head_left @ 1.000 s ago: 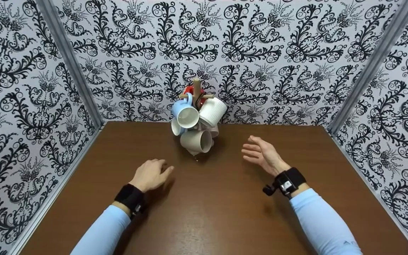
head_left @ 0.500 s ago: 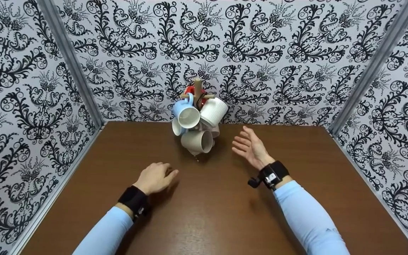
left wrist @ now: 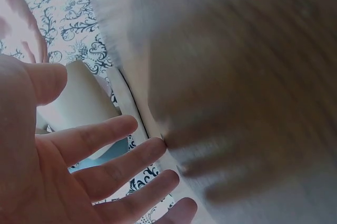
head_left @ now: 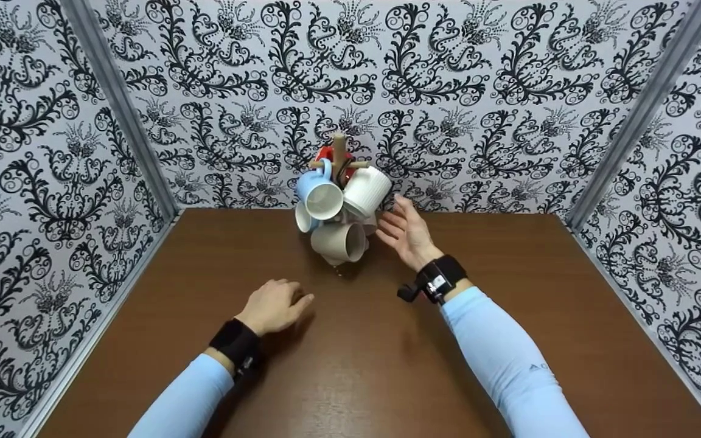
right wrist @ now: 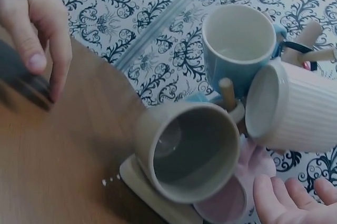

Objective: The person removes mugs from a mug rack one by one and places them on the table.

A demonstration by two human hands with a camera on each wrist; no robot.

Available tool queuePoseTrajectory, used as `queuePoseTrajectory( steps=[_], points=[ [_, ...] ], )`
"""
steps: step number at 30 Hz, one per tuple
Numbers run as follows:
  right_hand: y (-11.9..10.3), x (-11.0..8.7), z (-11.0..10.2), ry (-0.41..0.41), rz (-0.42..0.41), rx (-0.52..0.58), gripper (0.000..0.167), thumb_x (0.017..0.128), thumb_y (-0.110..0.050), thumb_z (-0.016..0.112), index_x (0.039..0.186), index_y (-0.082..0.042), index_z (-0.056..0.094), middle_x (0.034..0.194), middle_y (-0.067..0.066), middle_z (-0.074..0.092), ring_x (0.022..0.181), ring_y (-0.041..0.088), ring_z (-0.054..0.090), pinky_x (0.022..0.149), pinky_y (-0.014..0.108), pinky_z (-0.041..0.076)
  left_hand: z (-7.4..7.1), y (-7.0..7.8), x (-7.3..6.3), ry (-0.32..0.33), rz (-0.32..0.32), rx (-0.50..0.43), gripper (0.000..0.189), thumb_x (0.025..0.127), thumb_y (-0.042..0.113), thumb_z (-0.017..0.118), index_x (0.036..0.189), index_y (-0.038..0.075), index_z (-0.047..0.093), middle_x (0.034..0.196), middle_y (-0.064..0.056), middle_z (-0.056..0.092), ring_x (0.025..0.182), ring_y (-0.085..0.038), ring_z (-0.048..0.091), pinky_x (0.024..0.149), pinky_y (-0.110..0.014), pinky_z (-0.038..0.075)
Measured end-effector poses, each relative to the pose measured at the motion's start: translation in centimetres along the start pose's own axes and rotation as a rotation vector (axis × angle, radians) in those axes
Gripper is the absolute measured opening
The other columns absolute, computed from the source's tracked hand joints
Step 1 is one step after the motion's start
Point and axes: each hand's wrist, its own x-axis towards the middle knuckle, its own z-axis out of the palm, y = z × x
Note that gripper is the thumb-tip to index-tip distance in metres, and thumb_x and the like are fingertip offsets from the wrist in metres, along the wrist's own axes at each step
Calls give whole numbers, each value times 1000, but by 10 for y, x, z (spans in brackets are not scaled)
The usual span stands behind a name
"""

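Observation:
A wooden mug tree point(head_left: 339, 148) stands at the back of the table, hung with several mugs. On it are a light blue mug point(head_left: 320, 196), a white ribbed mug point(head_left: 367, 191), a beige mug point(head_left: 338, 242) low in front, and a red mug point(head_left: 325, 153) partly hidden behind. A pink mug point(right wrist: 226, 201) shows below the beige one in the right wrist view. My right hand point(head_left: 408, 236) is just right of the white ribbed mug, fingers extended and palm turned toward the mugs. My left hand point(head_left: 274, 307) hovers low over the table in front, holding nothing.
The brown table point(head_left: 350, 365) is enclosed by patterned walls point(head_left: 478, 91) at the back and sides. Grey metal posts point(head_left: 122, 112) stand at the corners. The mug tree's wooden base point(right wrist: 152, 195) pokes out beneath the beige mug.
My right hand has moved left and farther forward, up beside the white ribbed mug. My left hand has shifted slightly right. The mugs have not moved.

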Motion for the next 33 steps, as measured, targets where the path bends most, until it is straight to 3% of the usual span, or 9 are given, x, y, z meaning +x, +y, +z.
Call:
queuePoseTrajectory(
  steps=[8, 14, 18, 21, 27, 33],
  points=[
    [-2, 10, 18, 33, -11, -8, 91, 107, -44, 62, 177, -4, 20, 181, 34, 27, 169, 47, 36, 140, 57, 31, 1, 1, -2, 8, 17, 4, 43, 112, 42, 64, 119, 3, 81, 116, -20, 81, 116, -46, 75, 106, -61, 59],
    [-6, 18, 35, 46, -16, -29, 80, 109, -41, 65, 174, -8, 32, 176, 35, 38, 163, 47, 46, 136, 54, 41, 1, 5, -4, 24, 25, 1, 40, 111, 41, 66, 113, 3, 81, 110, -18, 80, 110, -45, 74, 100, -61, 60],
    [-7, 23, 45, 92, -12, -31, 73, 106, -42, 73, 164, -7, 45, 164, 27, 56, 148, 41, 60, 127, 51, 51, 2, 10, -2, 16, 37, 2, 40, 111, 41, 66, 111, 4, 81, 106, -17, 78, 107, -44, 73, 98, -61, 60],
    [-5, 28, 51, 115, -8, -9, 65, 104, -40, 75, 155, -8, 50, 150, 17, 65, 132, 33, 65, 124, 51, 52, 2, 12, -1, 2, 42, 4, 41, 111, 43, 65, 110, 5, 80, 105, -17, 77, 107, -45, 72, 96, -61, 61],
    [-1, 39, 60, 120, -41, 32, 52, 104, -35, 74, 144, -5, 61, 126, 9, 71, 112, 24, 70, 120, 51, 54, 1, 13, 3, -3, 47, 20, 41, 110, 43, 66, 106, 4, 79, 104, -19, 76, 107, -48, 72, 94, -63, 61],
    [2, 45, 66, 144, -55, 77, 52, 104, -31, 74, 145, -2, 61, 118, 9, 71, 104, 22, 71, 99, 44, 60, 1, 12, 4, -1, 53, 26, 41, 110, 43, 66, 103, 4, 77, 102, -19, 76, 106, -49, 72, 94, -64, 61]
  ],
)
